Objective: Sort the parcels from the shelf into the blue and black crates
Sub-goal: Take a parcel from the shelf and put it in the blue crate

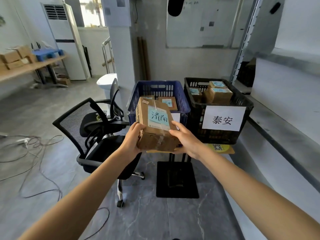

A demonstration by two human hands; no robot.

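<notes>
A brown cardboard parcel [156,126] with a light-blue handwritten label is held in the air in front of the blue crate [136,97]. My left hand [134,137] grips its left near corner. My right hand [186,139] grips its right side, thumb on the top edge. The blue crate holds at least one labelled parcel [168,103]. The black crate [195,115] stands to its right, with a white paper sign on the front and several labelled parcels [219,92] inside. Both crates sit on a small stand.
A black mesh office chair [97,129] stands just left of the crates. Cables [34,153] trail over the floor at left. The stand's black base plate [176,179] lies below the crates. A grey shelf ledge [285,129] runs along the right. Boxes sit on a far-left table [26,68].
</notes>
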